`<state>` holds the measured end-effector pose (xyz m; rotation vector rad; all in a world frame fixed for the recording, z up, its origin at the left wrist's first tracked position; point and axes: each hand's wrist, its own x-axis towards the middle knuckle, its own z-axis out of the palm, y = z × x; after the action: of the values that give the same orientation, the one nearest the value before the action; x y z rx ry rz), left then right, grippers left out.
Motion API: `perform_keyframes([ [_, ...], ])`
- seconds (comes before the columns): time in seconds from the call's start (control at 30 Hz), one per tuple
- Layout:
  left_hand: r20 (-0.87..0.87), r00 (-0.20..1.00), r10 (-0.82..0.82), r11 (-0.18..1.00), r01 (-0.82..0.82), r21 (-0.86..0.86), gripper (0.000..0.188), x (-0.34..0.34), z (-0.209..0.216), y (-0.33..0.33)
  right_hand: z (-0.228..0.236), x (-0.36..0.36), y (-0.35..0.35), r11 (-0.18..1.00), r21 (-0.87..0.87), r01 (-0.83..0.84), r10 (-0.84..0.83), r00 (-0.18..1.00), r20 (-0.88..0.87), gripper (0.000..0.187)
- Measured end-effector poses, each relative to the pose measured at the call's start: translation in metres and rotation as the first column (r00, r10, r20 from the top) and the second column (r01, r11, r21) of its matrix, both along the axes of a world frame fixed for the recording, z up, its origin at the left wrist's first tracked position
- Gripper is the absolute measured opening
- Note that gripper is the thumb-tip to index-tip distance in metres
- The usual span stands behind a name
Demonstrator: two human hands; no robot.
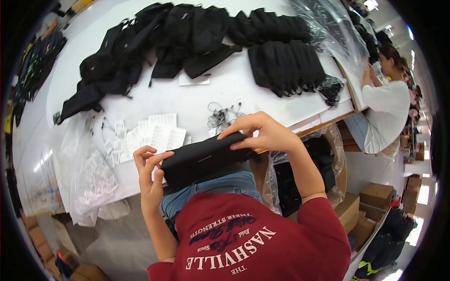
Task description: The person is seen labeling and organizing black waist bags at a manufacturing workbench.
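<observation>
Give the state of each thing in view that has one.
Black fabric item: held; open or closed, unclear.
Left hand: gripping the item's left end.
Right hand: gripping its upper right edge.
Black cords: tangled.
White sheets: overlapping.
Black goods: heaped.
Folded black items: lined up.
Clear plastic liner: open.

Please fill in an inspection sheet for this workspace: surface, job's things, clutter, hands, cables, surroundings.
Surface: white table, bare in patches.
Job's things: black item, held up in front of the person; heaped black goods and a packed row on the far side.
Clutter: white sheets; clear plastic at left.
Hands: left hand grips the item's left end; right hand, its top edge near the right end.
Cables: tangled dark cords, kind unclear.
Surroundings: co-worker and cartons at right.
</observation>
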<state>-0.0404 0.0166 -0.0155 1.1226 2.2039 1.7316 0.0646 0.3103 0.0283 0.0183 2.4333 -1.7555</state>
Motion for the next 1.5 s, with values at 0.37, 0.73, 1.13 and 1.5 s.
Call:
perform_keyframes([
  [0.37,0.074,0.874,0.481,0.851,-0.445,-0.279,0.032,-0.024,-0.037,-0.029,-0.009,0.069,0.262,-0.157,0.181,0.971,-0.632,0.042,-0.774,0.033],
  [0.73,0.157,0.931,0.329,0.93,-0.291,-0.224,0.031,-0.032,-0.025,-0.026,-0.106,0.07,0.323,0.109,0.604,0.79,-0.799,0.431,-0.419,0.058],
  [1.13,-0.026,0.911,0.412,0.792,-0.372,-0.484,0.064,-0.044,-0.051,-0.018,-0.095,0.08,0.309,0.142,0.576,0.805,-0.85,0.397,-0.346,0.058],
  [1.5,-0.177,0.945,0.277,0.701,-0.324,-0.635,0.074,-0.03,-0.07,-0.003,-0.095,0.009,0.087,0.653,0.382,0.654,-0.553,0.756,-0.35,0.012],
])
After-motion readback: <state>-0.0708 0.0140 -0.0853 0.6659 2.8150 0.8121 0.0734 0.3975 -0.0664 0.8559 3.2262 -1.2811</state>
